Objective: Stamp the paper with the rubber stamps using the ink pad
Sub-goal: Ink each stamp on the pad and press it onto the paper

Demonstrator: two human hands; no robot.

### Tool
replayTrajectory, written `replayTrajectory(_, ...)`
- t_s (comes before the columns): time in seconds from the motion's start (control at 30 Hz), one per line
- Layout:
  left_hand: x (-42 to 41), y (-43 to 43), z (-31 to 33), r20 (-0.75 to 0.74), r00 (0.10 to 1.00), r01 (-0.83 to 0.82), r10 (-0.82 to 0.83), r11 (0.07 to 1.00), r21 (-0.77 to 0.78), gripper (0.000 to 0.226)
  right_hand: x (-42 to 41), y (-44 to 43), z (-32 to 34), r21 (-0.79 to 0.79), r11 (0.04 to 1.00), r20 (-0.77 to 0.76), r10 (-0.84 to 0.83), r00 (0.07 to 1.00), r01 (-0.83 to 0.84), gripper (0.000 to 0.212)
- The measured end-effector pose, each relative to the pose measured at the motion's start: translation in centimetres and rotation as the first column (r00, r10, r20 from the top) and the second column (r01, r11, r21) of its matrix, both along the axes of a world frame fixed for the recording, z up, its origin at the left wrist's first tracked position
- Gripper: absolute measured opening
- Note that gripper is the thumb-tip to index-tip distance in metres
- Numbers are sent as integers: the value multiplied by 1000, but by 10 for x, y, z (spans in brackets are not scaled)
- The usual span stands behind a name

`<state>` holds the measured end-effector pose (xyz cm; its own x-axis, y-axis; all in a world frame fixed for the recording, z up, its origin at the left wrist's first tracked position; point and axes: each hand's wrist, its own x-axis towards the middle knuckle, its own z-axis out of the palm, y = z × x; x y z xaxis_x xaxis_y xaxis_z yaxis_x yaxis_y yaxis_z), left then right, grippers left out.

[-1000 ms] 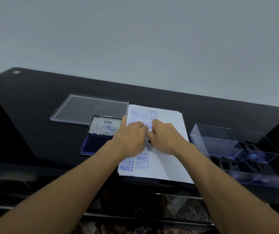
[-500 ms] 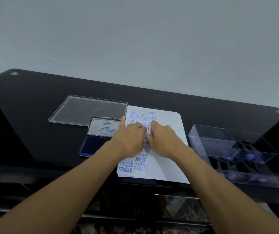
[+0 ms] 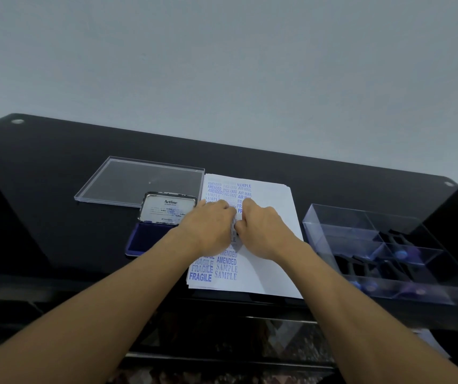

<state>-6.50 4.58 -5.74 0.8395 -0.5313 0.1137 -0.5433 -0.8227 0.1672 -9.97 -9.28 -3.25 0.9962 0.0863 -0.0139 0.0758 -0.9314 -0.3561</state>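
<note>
The paper [image 3: 266,245], a small stack of white sheets, lies flat on the black counter [image 3: 56,217] straight ahead of me, its near edge at the counter's front rim. The left part of the top sheet is filled with blue impressions: AMENDED, SAMPLE, AIR MAIL at the far end, FRAGILE, AMENDED and SAMPLE at the near end. The right part of the sheet is bare white.

Both hands sit on the middle of that printed column. The left hand [image 3: 208,228] and the right hand [image 3: 264,231] are knuckle to knuckle, fingers curled under and pressed down toward the sheet. A thin dark gap shows between them, but I cannot tell whether they grasp a stamp or anything else there.

Just left of the paper is the ink pad [image 3: 146,241], open, its blue pad facing up and its metal lid [image 3: 167,210] tilted up at the far side with "Artline" printed inside. Behind it a clear flat plastic cover [image 3: 139,181] lies on the counter, touching the paper's far left corner.

To the right, apart from the paper, stands a clear plastic box [image 3: 341,225] split into compartments, with dark stamps [image 3: 397,239] and blue rounded knobs lying in them, too blurred to count. A plain pale wall [image 3: 222,65] rises behind the counter.
</note>
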Motion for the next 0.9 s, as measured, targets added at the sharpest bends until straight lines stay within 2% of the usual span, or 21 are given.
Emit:
replayTrajectory(0.2, -2, 0, 4, -77, 997, -33, 30, 999, -31, 24, 4, -1, 3, -10, 1000, -32, 5, 999, -6, 12)
replayTrajectory(0.37, -2, 0, 4, -73, 997, -36, 33, 999, -34, 23, 11, -1, 8, -31, 999, -61, -15, 998, 13, 26)
replayTrajectory(0.6, -3, -1, 6, -68, 997, -32, 30, 999, -28, 19, 2, -1, 1, -6, 1000, -21, -1, 1000, 1, 12)
replayTrajectory(0.73, -3, -1, 7, -82, 996, -38, 36, 999, -18, 23, 0, 0, -1, -16, 1000, 5, 15, 1000, -15, 12)
replayTrajectory(0.9, -3, -1, 7, -97, 995, -41, 39, 999, -15, 25, 5, 0, 7, -16, 1000, -47, -5, 999, 4, 13)
